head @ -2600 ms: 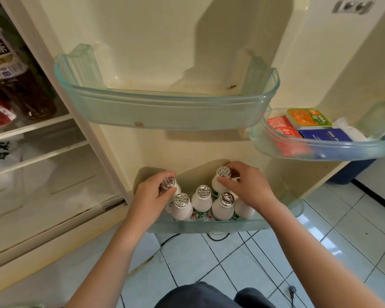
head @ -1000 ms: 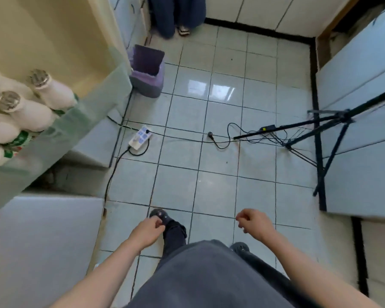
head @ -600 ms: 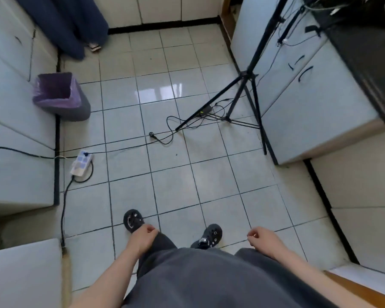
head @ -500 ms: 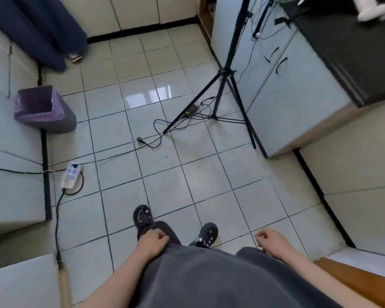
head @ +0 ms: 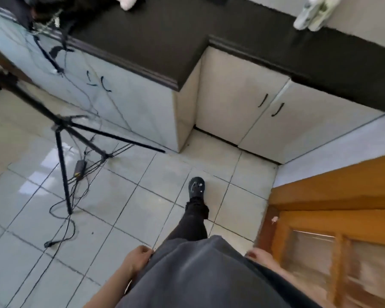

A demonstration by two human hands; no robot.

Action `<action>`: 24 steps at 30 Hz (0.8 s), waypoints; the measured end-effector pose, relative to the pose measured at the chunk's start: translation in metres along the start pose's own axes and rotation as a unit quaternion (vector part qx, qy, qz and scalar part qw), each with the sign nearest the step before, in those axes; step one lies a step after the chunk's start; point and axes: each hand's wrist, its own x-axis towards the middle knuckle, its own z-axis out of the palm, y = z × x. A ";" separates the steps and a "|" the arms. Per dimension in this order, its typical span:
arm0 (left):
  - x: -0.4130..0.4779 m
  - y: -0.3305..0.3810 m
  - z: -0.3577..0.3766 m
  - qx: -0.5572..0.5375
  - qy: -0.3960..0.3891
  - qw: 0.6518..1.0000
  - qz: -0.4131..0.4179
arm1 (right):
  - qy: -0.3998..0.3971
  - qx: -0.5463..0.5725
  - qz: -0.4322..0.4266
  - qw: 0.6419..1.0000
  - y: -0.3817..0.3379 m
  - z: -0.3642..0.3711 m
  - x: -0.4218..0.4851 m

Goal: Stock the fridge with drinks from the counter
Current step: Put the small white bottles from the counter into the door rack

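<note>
Nearest the camera, the left hand [head: 136,260] hangs loosely curled and empty at the edge of the grey shirt [head: 200,278], and the right hand [head: 259,255] shows only partly past the shirt's other edge, so its grip cannot be told. Beyond the shirt, one black shoe [head: 196,187] is planted on the tiled floor [head: 111,192], with a black tripod [head: 62,138] and trailing cables [head: 62,221] to its left and a wooden door [head: 333,218] to its right. Farthest from the shirt, pale cabinets [head: 236,103] carry the dark counter [head: 156,32], where blurred white bottles [head: 312,12] lie at the far right edge, well apart from both hands, and more white shapes [head: 129,2] sit further left.
</note>
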 end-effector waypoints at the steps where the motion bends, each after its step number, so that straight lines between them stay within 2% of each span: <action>1: 0.015 0.022 -0.017 0.035 -0.019 0.999 0.014 | 0.001 0.017 0.014 1.000 0.007 -0.014 0.003; 4: 0.062 0.107 -0.070 0.103 -0.042 0.993 0.049 | 0.039 0.062 0.060 0.996 0.015 -0.066 0.007; 8: 0.111 0.238 -0.135 0.099 0.005 0.991 0.096 | 0.123 0.143 0.084 0.978 0.009 -0.145 0.008; 13: 0.149 0.390 -0.195 0.136 0.048 0.971 0.188 | 0.236 0.306 0.057 0.920 -0.022 -0.224 0.019; 15: 0.158 0.434 -0.206 0.144 0.058 0.966 0.209 | 0.227 0.313 0.040 0.921 -0.035 -0.242 0.024; 18: 0.165 0.472 -0.207 0.136 0.043 0.965 0.219 | 0.184 0.276 0.031 0.943 -0.043 -0.259 0.040; 24: 0.162 0.488 -0.186 0.099 -0.034 0.976 0.190 | 0.129 0.158 0.022 0.979 -0.022 -0.329 0.077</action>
